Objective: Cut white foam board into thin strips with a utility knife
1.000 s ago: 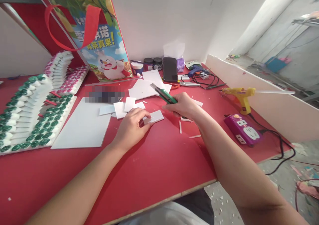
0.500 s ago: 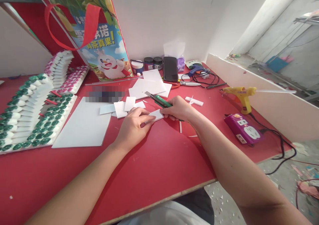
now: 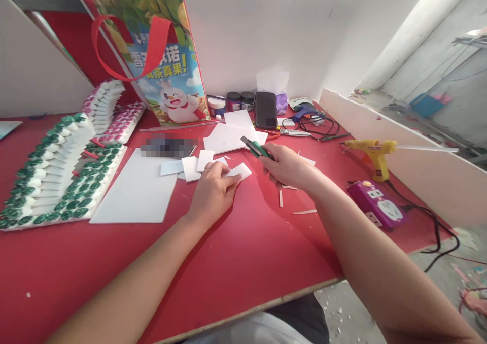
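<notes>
My left hand (image 3: 216,186) pinches a small white foam board piece (image 3: 242,170) between thumb and fingers, just above the red tabletop. In my right hand (image 3: 283,164) is a green utility knife (image 3: 259,149), its blade pointing up and to the left, apart from the piece. Several small white rectangles (image 3: 190,168) lie beyond my left hand, partly overlapping. A thin white offcut strip (image 3: 281,198) rests below my right hand, with another sliver (image 3: 304,212) near it.
A large white board (image 3: 133,194) and a green-and-white decorated model (image 3: 72,181) lie left. Behind stand a printed bag (image 3: 171,75), paint jars (image 3: 234,100) and a phone (image 3: 266,109). Scissors (image 3: 294,132), a yellow glue gun (image 3: 375,156) and a purple power strip (image 3: 375,204) are right.
My right hand has lifted away from the white piece to the right, taking the utility knife with it. My left hand still holds the piece. The view has shifted slightly left.
</notes>
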Action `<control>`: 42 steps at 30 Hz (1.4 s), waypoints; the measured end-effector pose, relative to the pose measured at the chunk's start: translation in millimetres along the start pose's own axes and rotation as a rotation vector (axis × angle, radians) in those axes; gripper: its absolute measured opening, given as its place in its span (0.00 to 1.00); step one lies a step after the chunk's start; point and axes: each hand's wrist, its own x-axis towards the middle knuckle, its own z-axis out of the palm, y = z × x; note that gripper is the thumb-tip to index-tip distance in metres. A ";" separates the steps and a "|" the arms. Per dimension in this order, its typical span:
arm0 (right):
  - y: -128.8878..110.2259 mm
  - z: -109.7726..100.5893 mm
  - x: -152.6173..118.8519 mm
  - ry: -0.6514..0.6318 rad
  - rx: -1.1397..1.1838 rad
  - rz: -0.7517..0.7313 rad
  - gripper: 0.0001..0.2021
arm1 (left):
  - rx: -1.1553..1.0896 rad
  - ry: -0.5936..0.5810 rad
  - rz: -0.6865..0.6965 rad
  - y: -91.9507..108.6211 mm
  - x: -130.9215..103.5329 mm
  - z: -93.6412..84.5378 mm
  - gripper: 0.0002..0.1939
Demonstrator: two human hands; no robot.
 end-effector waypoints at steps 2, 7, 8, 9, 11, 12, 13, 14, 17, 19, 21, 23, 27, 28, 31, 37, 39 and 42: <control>-6.7 -6.1 -7.1 -0.027 -0.143 0.002 0.03 | 0.024 0.004 -0.020 -0.1 1.0 1.5 0.12; -12.2 -12.8 -23.4 -0.130 -0.297 -0.048 0.09 | 0.013 -0.003 -0.047 0.4 2.0 1.5 0.12; -11.4 -12.4 -25.2 -0.143 -0.311 -0.055 0.11 | 0.012 -0.003 -0.045 0.5 2.2 1.3 0.12; -10.5 -11.8 -26.4 -0.155 -0.327 -0.053 0.12 | 0.013 -0.004 -0.044 0.7 2.4 1.0 0.12; -9.0 -10.1 -27.4 -0.180 -0.347 -0.038 0.14 | 0.014 -0.007 -0.042 1.1 2.8 0.6 0.12; -8.6 -9.4 -27.4 -0.187 -0.352 -0.034 0.15 | 0.014 -0.010 -0.041 1.2 3.0 0.4 0.13; -8.4 -8.9 -27.2 -0.188 -0.358 -0.033 0.15 | 0.014 -0.012 -0.040 1.4 3.1 0.3 0.13; -8.4 -8.5 -26.8 -0.180 -0.365 -0.034 0.14 | 0.014 -0.013 -0.039 1.5 3.3 0.2 0.13; -8.6 -7.4 -25.2 -0.168 -0.387 -0.044 0.13 | 0.014 -0.008 -0.040 1.6 3.6 0.0 0.13; -8.1 -5.9 -23.7 -0.176 -0.398 -0.047 0.11 | 0.012 -0.009 -0.038 1.5 3.7 -0.1 0.13; -7.3 -3.8 -22.1 -0.169 -0.429 -0.054 0.11 | 0.012 -0.018 -0.041 1.5 3.8 -0.2 0.12; -7.2 -2.0 -20.8 -0.155 -0.472 -0.061 0.11 | 0.012 -0.026 -0.042 1.6 3.6 -0.4 0.12; -14.3 -1.2 -20.1 -0.173 -0.545 -0.073 0.10 | 0.041 -0.025 -0.025 1.5 2.7 -0.5 0.12; -17.7 -1.6 -20.2 -0.194 -0.556 -0.072 0.09 | 0.052 -0.025 -0.017 1.3 2.6 -0.5 0.12; -28.9 -2.8 -20.7 -0.260 -0.592 -0.040 0.09 | 0.064 -0.024 0.004 0.5 2.5 0.0 0.12; -38.6 -5.6 -21.6 -0.254 -0.701 -0.053 0.08 | 0.044 -0.013 0.004 1.3 3.9 0.6 0.13; -38.0 -7.0 -22.3 -0.272 -0.675 -0.047 0.08 | 0.035 -0.008 0.003 1.9 3.9 0.8 0.13; -35.9 -8.0 -22.9 -0.285 -0.637 -0.034 0.07 | 0.028 0.003 -0.001 2.0 3.6 1.3 0.13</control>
